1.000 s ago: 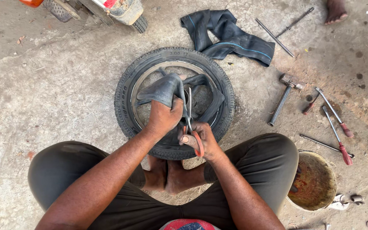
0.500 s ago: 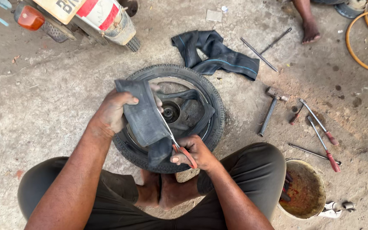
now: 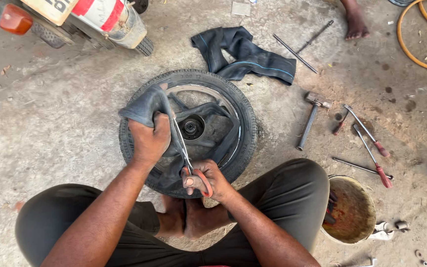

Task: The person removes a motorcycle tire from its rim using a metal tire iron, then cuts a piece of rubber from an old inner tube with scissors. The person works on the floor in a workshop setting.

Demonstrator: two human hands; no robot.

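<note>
— Hands first: what do they grip?
— Left hand [image 3: 149, 140] clenches one black inner tube [image 3: 147, 106] over the wheel [image 3: 189, 131]; right hand [image 3: 204, 180] closes on one pair of red-handled scissors [image 3: 186, 158], blades against that tube.
— Beyond the wheel?
— One second tube [image 3: 245, 57], two rods [image 3: 297, 44], one hammer [image 3: 310, 118], three screwdrivers [image 3: 371, 153], one bucket [image 3: 349, 210].

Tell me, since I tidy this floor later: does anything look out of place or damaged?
A limp black inner tube lies crumpled beyond the wheel; a hammer and screwdrivers are scattered right of it.
</note>
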